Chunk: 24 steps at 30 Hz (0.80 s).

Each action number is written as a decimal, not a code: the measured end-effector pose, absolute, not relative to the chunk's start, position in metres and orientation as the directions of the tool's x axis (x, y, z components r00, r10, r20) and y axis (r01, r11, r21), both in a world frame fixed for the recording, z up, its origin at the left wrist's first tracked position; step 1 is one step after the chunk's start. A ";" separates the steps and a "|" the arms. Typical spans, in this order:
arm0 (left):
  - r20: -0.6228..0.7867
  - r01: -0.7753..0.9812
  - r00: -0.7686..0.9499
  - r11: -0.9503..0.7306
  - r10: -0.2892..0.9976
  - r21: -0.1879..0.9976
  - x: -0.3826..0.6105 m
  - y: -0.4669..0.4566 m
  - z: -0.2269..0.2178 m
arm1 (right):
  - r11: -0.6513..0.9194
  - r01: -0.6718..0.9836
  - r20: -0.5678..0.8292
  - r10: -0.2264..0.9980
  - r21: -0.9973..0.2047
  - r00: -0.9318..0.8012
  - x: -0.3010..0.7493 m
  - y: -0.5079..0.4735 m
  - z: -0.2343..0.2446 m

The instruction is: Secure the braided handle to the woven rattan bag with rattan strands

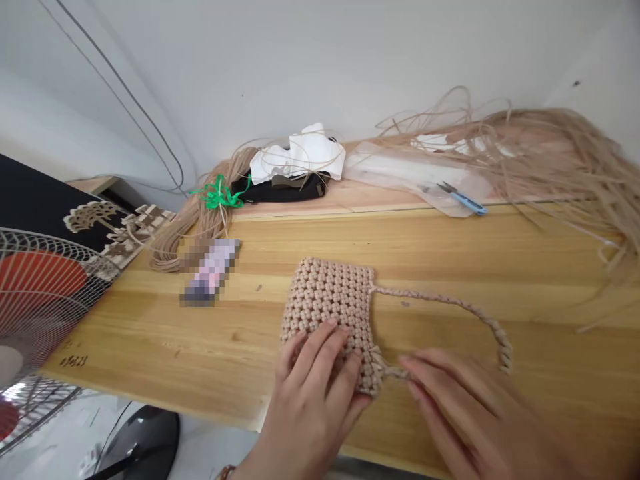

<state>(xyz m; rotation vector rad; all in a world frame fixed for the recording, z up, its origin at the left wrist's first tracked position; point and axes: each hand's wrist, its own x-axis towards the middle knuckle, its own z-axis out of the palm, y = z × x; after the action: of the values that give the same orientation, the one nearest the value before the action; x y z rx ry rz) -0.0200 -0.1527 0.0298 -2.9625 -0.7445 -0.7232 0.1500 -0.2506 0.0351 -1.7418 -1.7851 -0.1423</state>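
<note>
farthest left of my fingers stands a fan point(45, 287), by the edge of the counter point(150, 353). coming in closer, a bundle of tan cord point(165, 250) lies beyond and left of them, with a green tie point(220, 192) at its top, and next to it a flat pixelated thing point(213, 267) that i can't make out.

my left fingers point(327, 363) are laid on the woven piece point(333, 287), slightly spread and pressing down, not gripping. the piece lies flat on the counter, reaching out past their tips. from its right side a braided strap point(445, 298) loops round to my right fingers point(435, 383). these are blurred, but their tips come together at the strap's near end and seem to pinch it, close to where it joins the weave.

i take the step in hand as handling that strap end while the weave is steadied. the next move, i'd judge, calls for an even left press and a light right pinch, so the knots aren't dragged askew.

beyond my right fingers lie blue snips point(467, 200); farther right, loose cords point(565, 150).
</note>
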 end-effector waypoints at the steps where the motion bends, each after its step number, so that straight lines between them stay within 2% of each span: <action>1: 0.429 0.439 0.792 -0.893 0.435 0.096 -0.020 -0.152 0.029 | 0.115 0.936 0.487 0.871 -0.333 0.066 0.148 -0.245 0.035; 6: 0.435 0.424 0.799 -0.902 0.415 0.080 -0.021 -0.150 0.027 | 0.052 0.879 0.296 0.950 -0.474 0.103 0.140 -0.229 0.019; 10: 0.435 0.429 0.788 -0.895 0.437 0.122 -0.022 -0.151 0.026 | 0.099 0.847 0.326 0.941 -0.521 0.091 0.145 -0.233 0.014; 13: 0.451 0.433 0.767 -0.887 0.457 0.163 -0.023 -0.151 0.026 | 0.192 0.877 0.404 0.915 -0.440 0.003 0.148 -0.234 0.013; 17: 0.460 0.429 0.757 -0.884 0.465 0.187 -0.024 -0.149 0.024 | 0.204 0.946 0.449 0.891 -0.254 -0.072 0.146 -0.233 0.013; 24: 0.438 0.434 0.759 -0.876 0.482 0.212 -0.027 -0.148 0.025 | 0.222 0.954 0.472 0.876 -0.203 -0.104 0.141 -0.233 0.015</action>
<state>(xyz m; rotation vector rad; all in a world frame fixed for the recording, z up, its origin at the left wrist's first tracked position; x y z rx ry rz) -0.0266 -0.1480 0.0249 -3.0375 -0.7927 -0.7989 0.1414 -0.2328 0.0145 -1.6809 -2.0064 -0.2074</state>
